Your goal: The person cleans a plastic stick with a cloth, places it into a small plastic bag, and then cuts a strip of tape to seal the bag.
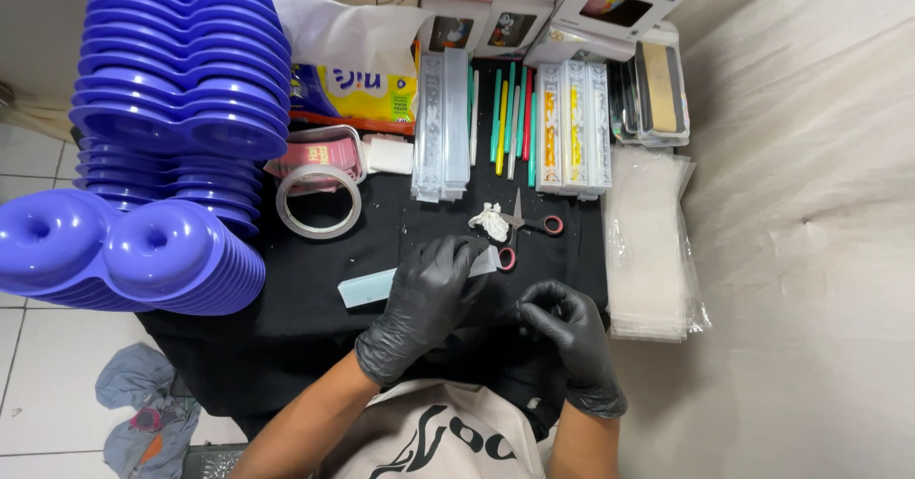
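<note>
Both my hands wear black gloves over a table covered in black cloth (305,279). My left hand (429,298) lies on a long pale blue-grey flat case (367,288), fingers spread over its right half. To the right, my right hand (564,331) rests near the table's front edge with fingers curled; whether it pinches anything I cannot tell. Small scissors with red handles (519,226) lie just beyond my left hand, beside a crumpled white scrap (491,220).
Tall stacks of purple plastic trays (181,98) fill the left. A roll of clear tape (318,203), clear narrow boxes (440,126), coloured pens (510,117), packed boxes (572,126), and a pile of clear plastic sleeves (648,241) surround the work area. White cartons stand at the back.
</note>
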